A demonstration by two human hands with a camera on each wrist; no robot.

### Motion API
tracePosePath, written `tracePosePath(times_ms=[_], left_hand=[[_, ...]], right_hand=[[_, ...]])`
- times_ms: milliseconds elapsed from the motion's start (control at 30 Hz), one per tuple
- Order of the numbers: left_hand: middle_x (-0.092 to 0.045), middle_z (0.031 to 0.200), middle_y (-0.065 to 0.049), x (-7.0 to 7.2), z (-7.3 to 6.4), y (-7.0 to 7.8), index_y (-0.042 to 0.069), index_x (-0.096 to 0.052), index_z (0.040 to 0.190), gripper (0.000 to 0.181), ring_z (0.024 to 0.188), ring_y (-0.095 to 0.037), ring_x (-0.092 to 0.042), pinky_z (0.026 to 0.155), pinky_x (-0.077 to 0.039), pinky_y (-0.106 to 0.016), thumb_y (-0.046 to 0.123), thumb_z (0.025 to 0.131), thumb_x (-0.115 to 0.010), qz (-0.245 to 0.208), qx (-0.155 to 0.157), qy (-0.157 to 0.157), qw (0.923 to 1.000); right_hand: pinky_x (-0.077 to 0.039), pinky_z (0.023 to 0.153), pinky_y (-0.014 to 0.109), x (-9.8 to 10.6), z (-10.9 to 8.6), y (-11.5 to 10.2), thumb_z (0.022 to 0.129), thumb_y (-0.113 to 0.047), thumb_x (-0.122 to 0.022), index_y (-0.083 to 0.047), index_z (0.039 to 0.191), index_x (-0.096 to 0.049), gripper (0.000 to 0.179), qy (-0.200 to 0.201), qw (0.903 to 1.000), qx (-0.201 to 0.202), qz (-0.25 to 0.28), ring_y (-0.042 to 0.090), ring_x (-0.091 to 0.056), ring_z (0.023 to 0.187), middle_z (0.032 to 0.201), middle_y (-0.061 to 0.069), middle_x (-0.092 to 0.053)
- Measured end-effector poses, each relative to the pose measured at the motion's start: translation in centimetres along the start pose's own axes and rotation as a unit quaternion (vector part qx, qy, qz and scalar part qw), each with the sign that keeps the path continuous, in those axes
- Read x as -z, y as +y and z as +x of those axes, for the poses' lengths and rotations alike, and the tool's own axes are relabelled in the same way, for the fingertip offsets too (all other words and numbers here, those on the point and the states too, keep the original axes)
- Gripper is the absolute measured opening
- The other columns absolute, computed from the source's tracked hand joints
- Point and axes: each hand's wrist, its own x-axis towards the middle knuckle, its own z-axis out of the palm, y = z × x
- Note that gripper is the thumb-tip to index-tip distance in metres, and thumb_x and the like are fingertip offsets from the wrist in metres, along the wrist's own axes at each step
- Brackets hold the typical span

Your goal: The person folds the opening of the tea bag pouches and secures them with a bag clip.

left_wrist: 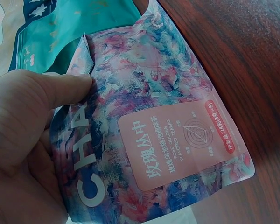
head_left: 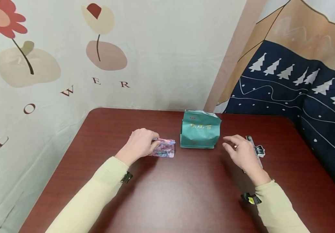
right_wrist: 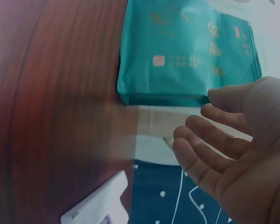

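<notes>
My left hand point(head_left: 140, 144) grips the near-left edge of a colourful tea bag pouch point(left_wrist: 144, 116), thumb on its front face beside large white letters. The pouch is pink, blue and purple, with a pink label reading rose oolong flavored teabag. To its right stands a green foil bag point(head_left: 200, 131) with gold characters, upright on the table. Just right of that bag is my right hand point(head_left: 243, 154), fingers spread and loosely bent, holding nothing. In the right wrist view its thumb overlaps the bag's edge. A black-and-white ruler-like piece point(head_left: 254, 150) lies beyond the right hand, partly hidden by it.
Everything lies on a dark red-brown wooden table point(head_left: 179, 194). Behind it hangs a pale cloth point(head_left: 161, 58) printed with flowers and letters. At the right is a navy cloth point(head_left: 272, 87) with white trees.
</notes>
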Motion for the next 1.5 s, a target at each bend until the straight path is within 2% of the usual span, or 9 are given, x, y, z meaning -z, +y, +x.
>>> tracePosePath(times_ms=[233, 333, 500, 567, 800, 967, 1167, 1333, 1500], left_hand=[[-0.056, 0.058, 0.007, 0.1, 0.2, -0.1, 0.019, -0.058, 0.066, 0.033, 0.054, -0.016, -0.048, 0.048, -0.039, -0.034, 0.024, 0.092, -0.077, -0.004, 0.000, 0.001, 1.0000], [-0.055, 0.057, 0.007, 0.1, 0.2, -0.2, 0.019, -0.058, 0.066, 0.033, 0.054, -0.016, -0.047, 0.048, -0.038, -0.033, 0.024, 0.092, -0.077, -0.005, 0.001, -0.002, 1.0000], [-0.058, 0.059, 0.005, 0.1, 0.2, -0.3, 0.019, -0.061, 0.067, 0.030, 0.056, -0.017, -0.049, 0.049, -0.040, -0.035, 0.023, 0.092, -0.077, -0.008, 0.003, 0.005, 1.0000], [-0.059, 0.060, 0.005, 0.0, 0.2, -0.2, 0.018, -0.061, 0.068, 0.029, 0.056, -0.017, -0.050, 0.049, -0.041, -0.036, 0.022, 0.091, -0.078, -0.009, 0.001, 0.009, 0.9999], [-0.059, 0.059, 0.005, -0.2, 0.2, 0.1, 0.017, -0.061, 0.067, 0.030, 0.055, -0.018, -0.050, 0.049, -0.041, -0.037, 0.023, 0.091, -0.078, -0.003, -0.006, 0.010, 0.9999], [-0.062, 0.061, 0.004, -0.1, 0.2, 0.2, 0.018, -0.065, 0.070, 0.026, 0.056, -0.019, -0.053, 0.050, -0.044, -0.038, 0.024, 0.091, -0.078, 0.001, -0.007, 0.011, 0.9999], [-0.057, 0.058, 0.005, -0.1, 0.1, 0.2, 0.018, -0.058, 0.065, 0.033, 0.054, -0.018, -0.049, 0.048, -0.040, -0.037, 0.024, 0.091, -0.078, 0.000, -0.008, 0.013, 0.9999], [-0.053, 0.057, 0.005, -0.1, 0.0, 0.1, 0.018, -0.056, 0.064, 0.035, 0.054, -0.017, -0.045, 0.048, -0.036, -0.034, 0.022, 0.091, -0.078, -0.005, -0.006, 0.015, 0.9999], [-0.056, 0.058, 0.005, -0.1, -0.1, 0.0, 0.018, -0.058, 0.065, 0.033, 0.053, -0.017, -0.046, 0.047, -0.037, -0.035, 0.022, 0.090, -0.079, -0.007, -0.007, 0.018, 0.9998]], right_hand=[[-0.056, 0.078, 0.055, 0.6, -0.3, 1.3, 0.092, -0.003, -0.073, 0.002, 0.115, -0.074, 0.024, 0.007, 0.9999, -0.005, -0.015, 0.036, -0.072, 0.080, 0.108, 0.023, -0.072], [-0.057, 0.075, 0.055, 0.9, -0.6, 1.7, 0.092, -0.004, -0.073, 0.003, 0.117, -0.073, 0.026, 0.001, 0.9996, -0.019, -0.018, 0.038, -0.072, 0.082, 0.111, 0.025, -0.071], [-0.045, 0.088, 0.063, 1.1, -0.8, 2.3, 0.093, -0.006, -0.072, 0.006, 0.121, -0.071, 0.030, -0.011, 0.9982, -0.053, -0.025, 0.044, -0.069, 0.089, 0.113, 0.029, -0.069], [-0.041, 0.089, 0.065, 1.2, -0.9, 2.5, 0.094, -0.006, -0.071, 0.007, 0.121, -0.070, 0.030, -0.017, 0.9974, -0.065, -0.029, 0.045, -0.068, 0.090, 0.114, 0.031, -0.067], [-0.055, 0.073, 0.054, 1.4, -1.5, 3.4, 0.094, -0.009, -0.071, 0.005, 0.121, -0.071, 0.030, -0.037, 0.9926, -0.102, -0.054, 0.042, -0.068, 0.090, 0.120, 0.032, -0.063], [-0.054, 0.076, 0.057, 1.6, -1.9, 3.7, 0.094, -0.010, -0.071, 0.006, 0.121, -0.070, 0.031, -0.046, 0.9905, -0.115, -0.060, 0.043, -0.066, 0.091, 0.123, 0.032, -0.062], [-0.052, 0.078, 0.058, 1.6, -2.1, 4.2, 0.094, -0.009, -0.070, 0.006, 0.119, -0.070, 0.029, -0.046, 0.9899, -0.115, -0.069, 0.042, -0.064, 0.091, 0.121, 0.032, -0.063], [-0.051, 0.083, 0.062, 1.5, -2.1, 4.5, 0.093, -0.008, -0.068, 0.006, 0.117, -0.071, 0.029, -0.041, 0.9896, -0.113, -0.079, 0.047, -0.062, 0.101, 0.120, 0.032, -0.063], [-0.049, 0.085, 0.063, 1.5, -2.1, 4.7, 0.093, -0.009, -0.068, 0.007, 0.119, -0.070, 0.030, -0.048, 0.9872, -0.125, -0.086, 0.049, -0.061, 0.105, 0.122, 0.034, -0.061]])
